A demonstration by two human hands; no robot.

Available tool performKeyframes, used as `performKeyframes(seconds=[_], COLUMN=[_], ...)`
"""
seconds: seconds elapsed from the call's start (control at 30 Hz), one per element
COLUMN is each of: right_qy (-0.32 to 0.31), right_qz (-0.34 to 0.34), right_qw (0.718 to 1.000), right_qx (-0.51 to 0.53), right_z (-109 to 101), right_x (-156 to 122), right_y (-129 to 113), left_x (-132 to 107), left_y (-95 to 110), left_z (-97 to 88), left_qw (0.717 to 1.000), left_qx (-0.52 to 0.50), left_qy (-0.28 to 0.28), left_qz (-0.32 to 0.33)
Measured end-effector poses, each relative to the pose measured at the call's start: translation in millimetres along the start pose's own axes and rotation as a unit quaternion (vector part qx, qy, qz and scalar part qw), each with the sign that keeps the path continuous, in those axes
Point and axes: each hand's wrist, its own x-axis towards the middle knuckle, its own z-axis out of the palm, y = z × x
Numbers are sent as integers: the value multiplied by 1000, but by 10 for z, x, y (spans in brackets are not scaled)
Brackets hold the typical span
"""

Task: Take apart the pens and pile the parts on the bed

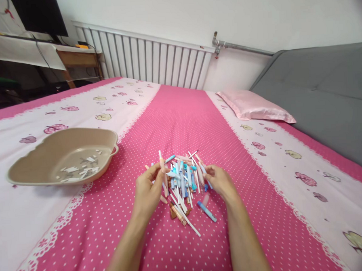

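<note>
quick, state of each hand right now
Left hand: closed, holding a white-tipped pen-like piece.
Right hand: at the pile; whether it grips anything cannot be told.

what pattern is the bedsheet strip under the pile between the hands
The bedsheet strip is pink with small white dots, best seen in the head view.
</note>
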Motion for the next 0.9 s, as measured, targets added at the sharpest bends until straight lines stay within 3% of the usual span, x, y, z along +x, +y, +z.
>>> performKeyframes(seconds=[0.23, 0.47, 0.9], right_qy=[13, 12, 32], right_qz=[68, 116, 106], right_qw=[995, 985, 979], right_qx=[-70, -131, -173], right_z=[-70, -161, -158], right_x=[-6, -85, -80], right_y=[21, -116, -81], left_x=[16, -12, 8], left_y=[-3, 31, 17], left_z=[3, 14, -4], left_qw=[999, 1000, 1000], left_qx=[25, -15, -15], left_qy=[8, -6, 6], left_qz=[28, -23, 2])
